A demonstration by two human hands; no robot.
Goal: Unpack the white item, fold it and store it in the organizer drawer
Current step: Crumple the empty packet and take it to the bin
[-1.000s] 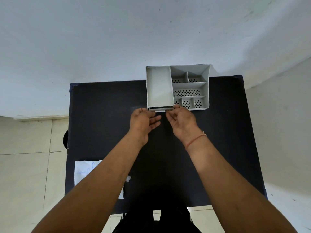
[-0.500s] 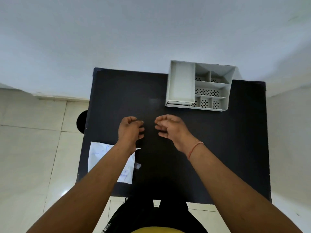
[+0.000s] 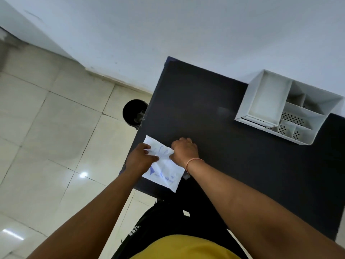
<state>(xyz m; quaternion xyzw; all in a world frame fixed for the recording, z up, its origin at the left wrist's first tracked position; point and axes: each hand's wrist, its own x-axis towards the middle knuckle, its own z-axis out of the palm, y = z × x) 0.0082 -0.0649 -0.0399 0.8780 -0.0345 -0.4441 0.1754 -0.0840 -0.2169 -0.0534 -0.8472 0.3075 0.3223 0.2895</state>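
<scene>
A flat white packet (image 3: 164, 171) with blue print lies at the near left corner of the black table (image 3: 224, 156). My left hand (image 3: 139, 159) pinches its left upper edge. My right hand (image 3: 184, 151), with a pink band on the wrist, grips the packet's upper right part, fingers curled shut on it. The grey-white organizer (image 3: 291, 109) stands at the far right of the table, its drawer (image 3: 250, 121) slightly out at the front, its contents hidden.
A black round bin (image 3: 133, 113) stands on the tiled floor beside the table's left edge. A white wall runs behind the table. My yellow shirt and dark trousers fill the bottom of the view.
Both hands left the organizer's drawer front and came back to the near left corner, where they now hold the white packet. The view swung left.
</scene>
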